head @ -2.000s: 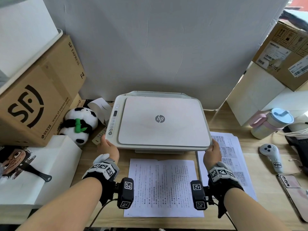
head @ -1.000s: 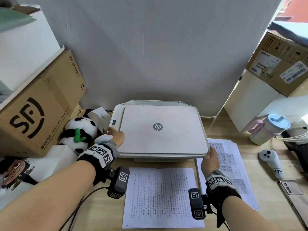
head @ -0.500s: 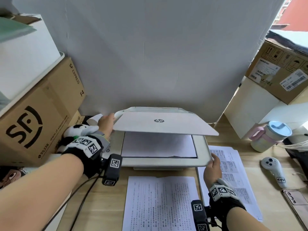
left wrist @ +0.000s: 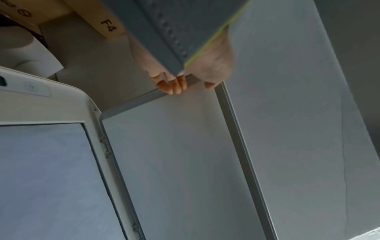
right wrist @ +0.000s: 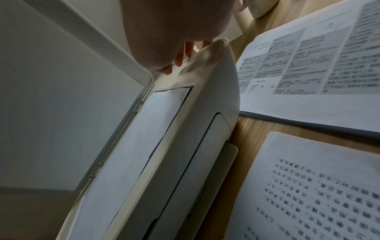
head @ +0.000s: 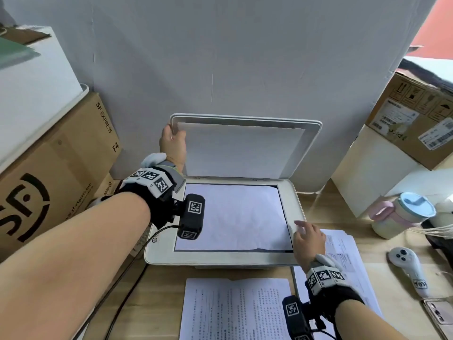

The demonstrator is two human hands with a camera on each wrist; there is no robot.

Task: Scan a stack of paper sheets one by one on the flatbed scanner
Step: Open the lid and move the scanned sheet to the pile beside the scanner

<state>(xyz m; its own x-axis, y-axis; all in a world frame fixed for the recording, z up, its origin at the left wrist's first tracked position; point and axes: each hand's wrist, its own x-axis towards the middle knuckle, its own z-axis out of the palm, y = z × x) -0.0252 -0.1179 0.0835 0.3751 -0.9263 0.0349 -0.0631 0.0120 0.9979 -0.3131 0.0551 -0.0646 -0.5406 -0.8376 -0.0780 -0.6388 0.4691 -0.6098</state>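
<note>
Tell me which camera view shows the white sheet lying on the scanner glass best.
The head view: the white paper sheet on the scanner glass shows nearly whole, only its left edge hidden by the wrist camera. The left wrist view catches one corner area; the right wrist view shows a slanted strip.

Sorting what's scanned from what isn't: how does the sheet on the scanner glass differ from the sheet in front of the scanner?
The sheet on the glass shows a blank side; the front sheet shows printed text. The glass sheet lies inside the scanner frame; the front one lies on the desk. Both lie flat and untouched.
</note>
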